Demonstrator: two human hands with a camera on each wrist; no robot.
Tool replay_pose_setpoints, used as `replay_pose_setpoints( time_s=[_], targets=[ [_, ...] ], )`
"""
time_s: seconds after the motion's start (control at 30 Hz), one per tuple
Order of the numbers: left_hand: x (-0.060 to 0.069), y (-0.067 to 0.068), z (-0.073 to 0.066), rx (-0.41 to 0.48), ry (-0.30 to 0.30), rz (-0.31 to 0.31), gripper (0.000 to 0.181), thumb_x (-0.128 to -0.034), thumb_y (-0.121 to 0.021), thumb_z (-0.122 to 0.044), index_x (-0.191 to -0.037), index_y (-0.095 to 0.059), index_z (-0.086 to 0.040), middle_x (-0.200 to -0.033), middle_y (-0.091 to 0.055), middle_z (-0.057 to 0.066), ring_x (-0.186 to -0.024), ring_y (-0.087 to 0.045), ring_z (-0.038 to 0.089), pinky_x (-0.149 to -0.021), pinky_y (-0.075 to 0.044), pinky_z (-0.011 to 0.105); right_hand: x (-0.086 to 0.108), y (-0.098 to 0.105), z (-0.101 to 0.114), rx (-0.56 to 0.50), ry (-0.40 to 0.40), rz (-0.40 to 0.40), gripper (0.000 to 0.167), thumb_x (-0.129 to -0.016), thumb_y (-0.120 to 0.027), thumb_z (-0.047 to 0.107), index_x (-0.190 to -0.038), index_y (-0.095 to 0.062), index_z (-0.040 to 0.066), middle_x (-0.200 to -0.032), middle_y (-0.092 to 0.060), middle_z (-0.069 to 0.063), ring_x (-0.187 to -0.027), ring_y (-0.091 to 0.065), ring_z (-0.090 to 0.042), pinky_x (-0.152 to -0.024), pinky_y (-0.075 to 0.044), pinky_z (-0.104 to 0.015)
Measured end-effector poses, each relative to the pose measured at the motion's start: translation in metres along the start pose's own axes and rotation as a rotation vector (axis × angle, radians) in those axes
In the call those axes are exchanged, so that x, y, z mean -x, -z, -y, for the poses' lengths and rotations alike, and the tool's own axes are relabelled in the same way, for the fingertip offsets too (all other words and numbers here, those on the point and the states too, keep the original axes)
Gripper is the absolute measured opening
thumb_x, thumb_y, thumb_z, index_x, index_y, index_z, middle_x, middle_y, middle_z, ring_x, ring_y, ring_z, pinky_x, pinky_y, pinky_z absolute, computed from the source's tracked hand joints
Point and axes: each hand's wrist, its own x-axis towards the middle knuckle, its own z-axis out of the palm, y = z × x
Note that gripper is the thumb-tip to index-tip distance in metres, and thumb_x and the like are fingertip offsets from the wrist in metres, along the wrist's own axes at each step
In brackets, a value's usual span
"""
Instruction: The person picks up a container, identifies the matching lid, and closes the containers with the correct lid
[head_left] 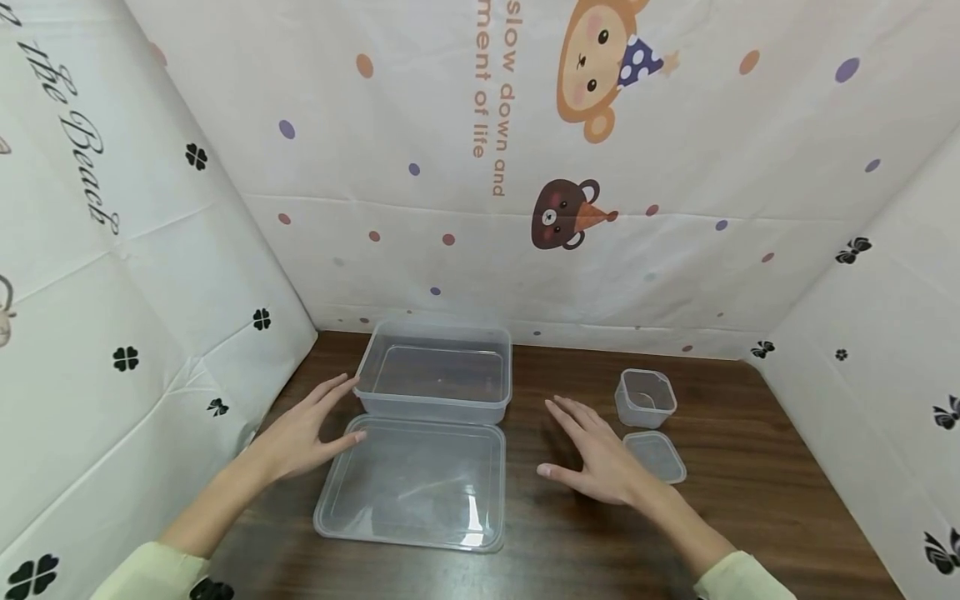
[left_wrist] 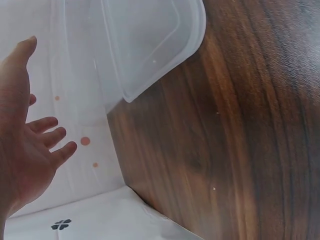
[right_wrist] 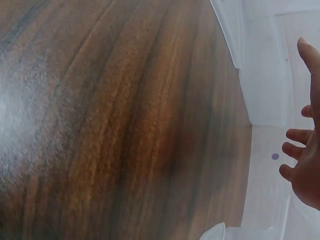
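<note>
A large clear rectangular container (head_left: 435, 408) stands without a lid toward the back left. Its flat lid (head_left: 412, 487) lies on the table in front of it. My left hand (head_left: 300, 433) hovers at their left side, fingers spread and relaxed, holding nothing; the left wrist view shows the same hand (left_wrist: 30, 145) beside the lid (left_wrist: 155, 40). To the right of the container, my right hand (head_left: 600, 458) is over the table with fingers extended and empty, as the right wrist view also shows of the hand (right_wrist: 305, 145). Whether either hand touches anything, I cannot tell.
Behind the right hand stands a small square clear container (head_left: 645, 400), with its small lid (head_left: 655, 456) in front of it, partly next to the wrist. Printed white cloth (head_left: 450, 267) rises behind the brown wooden table (head_left: 555, 550) and on both sides.
</note>
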Motion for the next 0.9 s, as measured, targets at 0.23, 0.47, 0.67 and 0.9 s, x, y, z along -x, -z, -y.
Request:
replay_pose_setpoints(
  time_s=[0.23,0.47,0.67,0.9],
  targets=[
    [0.005,-0.002,0.003,-0.008,0.011,0.009,0.096,-0.0954,-0.069,-0.066,-0.168,-0.031,-0.015,-0.168,-0.033,0.02,-0.136,-0.053,0.051,-0.1,-0.049,0.069,0.002,-0.007,0.004,-0.034,-0.005,0.011,0.097,-0.094,-0.068,0.069,-0.168,-0.031,0.017,-0.17,-0.034,-0.009,-0.153,-0.036,-0.035,-0.116,-0.037,-0.065],
    [0.009,-0.004,0.004,-0.011,0.015,0.033,0.096,-0.0965,-0.066,-0.067,-0.168,-0.031,-0.013,-0.164,-0.038,0.021,-0.14,-0.048,0.05,-0.103,-0.046,0.071,0.004,-0.014,0.006,-0.075,-0.016,0.009,0.097,-0.094,-0.069,0.068,-0.166,-0.036,0.013,-0.167,-0.038,-0.011,-0.151,-0.038,-0.033,-0.114,-0.042,-0.06],
    [0.011,-0.006,0.005,-0.012,0.032,0.046,0.092,-0.0976,-0.067,-0.065,-0.163,-0.036,-0.007,-0.158,-0.046,0.022,-0.141,-0.046,0.05,-0.106,-0.044,0.07,0.005,-0.019,0.009,-0.083,0.012,-0.021,0.095,-0.093,-0.072,0.065,-0.162,-0.042,0.007,-0.164,-0.042,-0.012,-0.15,-0.04,-0.033,-0.113,-0.043,-0.059],
    [0.018,-0.011,0.008,-0.033,0.053,0.049,0.092,-0.097,-0.067,-0.066,-0.158,-0.042,-0.002,-0.154,-0.05,0.024,-0.139,-0.048,0.05,-0.106,-0.046,0.067,0.005,-0.027,0.014,-0.114,0.003,-0.03,0.093,-0.095,-0.071,0.064,-0.16,-0.044,0.004,-0.162,-0.044,-0.012,-0.148,-0.043,-0.032,-0.113,-0.045,-0.058]
  ],
)
